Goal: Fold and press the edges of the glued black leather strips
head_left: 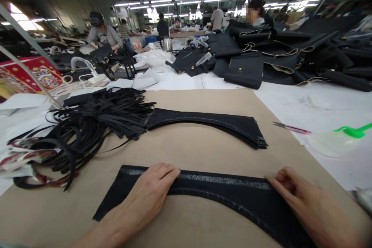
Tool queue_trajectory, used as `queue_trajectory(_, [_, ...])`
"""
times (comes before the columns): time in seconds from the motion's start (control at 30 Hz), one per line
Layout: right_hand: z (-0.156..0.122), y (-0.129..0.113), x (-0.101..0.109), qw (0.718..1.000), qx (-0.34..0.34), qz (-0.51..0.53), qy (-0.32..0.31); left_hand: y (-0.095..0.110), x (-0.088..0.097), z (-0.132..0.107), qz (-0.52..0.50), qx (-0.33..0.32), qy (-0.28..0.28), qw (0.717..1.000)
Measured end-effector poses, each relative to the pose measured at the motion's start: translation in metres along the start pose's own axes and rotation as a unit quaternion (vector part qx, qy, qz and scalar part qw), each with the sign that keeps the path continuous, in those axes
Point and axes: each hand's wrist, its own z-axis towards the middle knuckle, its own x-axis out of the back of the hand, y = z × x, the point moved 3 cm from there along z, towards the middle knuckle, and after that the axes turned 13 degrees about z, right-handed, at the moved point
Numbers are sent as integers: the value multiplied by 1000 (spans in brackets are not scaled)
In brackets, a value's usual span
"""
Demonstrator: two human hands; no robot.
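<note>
A curved black leather piece (226,195) lies flat on the brown board (188,143) right in front of me. My left hand (148,197) rests palm-down on its left part, fingers together and stretched flat along the glossy top edge. My right hand (302,201) lies on the piece's right end, fingers extended and pressing near the top right corner. Neither hand holds anything. Farther back on the board sits a stack of similar curved black pieces (209,122).
A tangle of black straps (95,124) covers the left of the board. Pink-handled snips (292,128) and a green-handled tool (353,131) lie on white paper to the right. Black bags (279,58) are piled at the back right. Other people work at far tables.
</note>
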Motion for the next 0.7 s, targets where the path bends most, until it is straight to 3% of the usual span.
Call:
queue_trajectory(0.17, [6,8,7,999,33,13,-19,5,-7,-3,37,-35,-2,999])
queue_trajectory(0.27, [7,1,14,996,88,26,20,4,-8,-5,46,-38,7,998])
queue_trajectory(0.37, [-11,-39,6,970,236,30,49,6,-9,-4,69,-42,21,997])
queue_trajectory(0.47, [-43,-102,-30,907,420,3,-42,9,-11,-2,100,-48,22,994])
queue_trajectory(0.6, [-68,-158,-76,872,476,-42,-105,12,-15,-3,129,-58,21,990])
queue_trajectory(0.7, [-70,-162,-87,874,469,-70,-103,12,-16,-4,128,-60,11,990])
